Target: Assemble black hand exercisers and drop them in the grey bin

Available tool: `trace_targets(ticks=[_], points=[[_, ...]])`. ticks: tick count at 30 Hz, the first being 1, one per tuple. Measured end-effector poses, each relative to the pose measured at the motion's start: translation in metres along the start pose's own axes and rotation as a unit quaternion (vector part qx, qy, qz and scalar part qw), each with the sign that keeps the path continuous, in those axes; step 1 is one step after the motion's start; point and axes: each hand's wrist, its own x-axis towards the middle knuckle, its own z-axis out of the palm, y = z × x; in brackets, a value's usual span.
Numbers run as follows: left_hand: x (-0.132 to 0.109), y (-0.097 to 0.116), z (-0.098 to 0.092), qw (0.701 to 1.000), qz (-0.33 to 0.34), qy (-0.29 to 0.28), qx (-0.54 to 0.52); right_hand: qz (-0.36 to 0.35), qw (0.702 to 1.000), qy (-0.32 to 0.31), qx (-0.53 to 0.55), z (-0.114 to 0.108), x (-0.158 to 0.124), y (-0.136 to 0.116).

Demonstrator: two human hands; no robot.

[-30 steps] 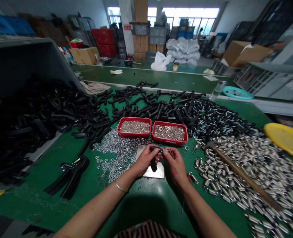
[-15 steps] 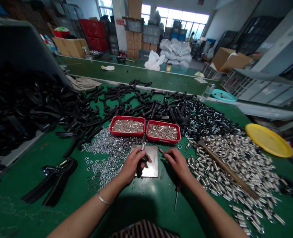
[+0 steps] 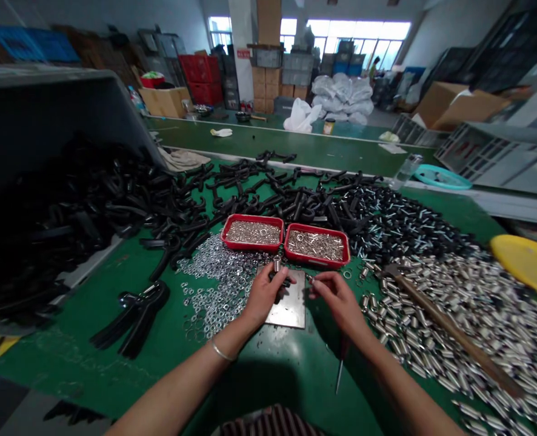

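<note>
My left hand (image 3: pixel 260 298) is closed around a black plastic clamp part, mostly hidden by the fingers, with a metal coil spring (image 3: pixel 277 264) standing up at its top. It is above the left side of a flat metal plate (image 3: pixel 291 309). My right hand (image 3: pixel 339 298) is just right of the plate, thumb and fingertips pinched on a small shiny piece (image 3: pixel 309 278) that looks like a spring. Below my right wrist a screwdriver (image 3: pixel 339 375) lies on the table, its handle partly in shadow. An assembled black spring clamp (image 3: pixel 134 315) rests to the left.
Two red trays (image 3: pixel 317 263) of small metal pins stand behind the plate. Metal nuts (image 3: pixel 218 284) spread to the left, springs (image 3: pixel 432 327) to the right under a hammer (image 3: pixel 454 330). Black clamp parts (image 3: pixel 191 227) are heaped behind. A yellow lid (image 3: pixel 527 263) sits far right.
The view has turned left. My right fingertips have moved in and closed on the small metal piece by the plate. My left hand has tilted the black part, still holding it with its spring.
</note>
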Motion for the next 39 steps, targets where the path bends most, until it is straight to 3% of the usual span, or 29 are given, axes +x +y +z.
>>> trace_targets(ticks=[2, 4, 7, 10, 13, 17, 21, 26, 28, 30, 32, 34, 37, 39], points=[[-0.002, 0.001, 0.003, 0.999, 0.037, 0.002, 0.036, 0.085, 0.979, -0.043, 0.182, 0.028, -0.007, -0.006], [-0.003, 0.000, 0.003, 0.994, 0.068, 0.018, 0.079, 0.151, 0.939, -0.075, 0.301, 0.047, -0.008, -0.007], [-0.004, -0.004, 0.001, 0.989, 0.082, 0.041, 0.115, 0.210, 0.896, -0.090, 0.382, 0.055, -0.005, -0.005], [-0.004, -0.005, 0.001, 0.988, 0.082, 0.049, 0.120, 0.215, 0.893, -0.092, 0.384, 0.054, -0.005, -0.001], [-0.004, -0.003, 0.003, 0.988, 0.073, 0.055, 0.126, 0.158, 0.929, -0.074, 0.325, 0.054, -0.008, 0.001], [-0.004, 0.002, 0.005, 0.995, 0.043, 0.039, 0.086, -0.025, 0.995, -0.004, 0.092, 0.052, -0.013, 0.002], [-0.004, 0.007, 0.002, 1.000, -0.014, 0.013, -0.008, -0.204, 0.971, 0.018, -0.125, 0.050, -0.008, 0.004], [0.001, 0.002, 0.000, 0.993, -0.080, 0.008, -0.086, -0.235, 0.951, -0.009, -0.202, 0.050, -0.008, 0.007], [0.004, -0.002, 0.001, 0.990, -0.091, 0.008, -0.111, -0.231, 0.942, -0.067, -0.233, 0.036, -0.011, 0.011], [0.008, -0.005, 0.002, 0.986, -0.098, 0.004, -0.136, -0.208, 0.927, -0.085, -0.299, 0.006, -0.010, 0.018], [0.011, -0.008, 0.003, 0.982, -0.103, 0.004, -0.157, -0.158, 0.898, -0.020, -0.411, -0.035, -0.001, 0.024], [0.013, -0.010, 0.005, 0.977, -0.115, 0.015, -0.181, -0.102, 0.845, 0.070, -0.520, -0.080, 0.017, 0.026], [0.012, -0.014, 0.011, 0.968, -0.141, 0.027, -0.206, -0.072, 0.798, 0.118, -0.586, -0.133, 0.051, 0.020], [0.007, -0.016, 0.014, 0.969, -0.147, 0.014, -0.201, -0.057, 0.773, 0.126, -0.620, -0.151, 0.073, 0.014]])
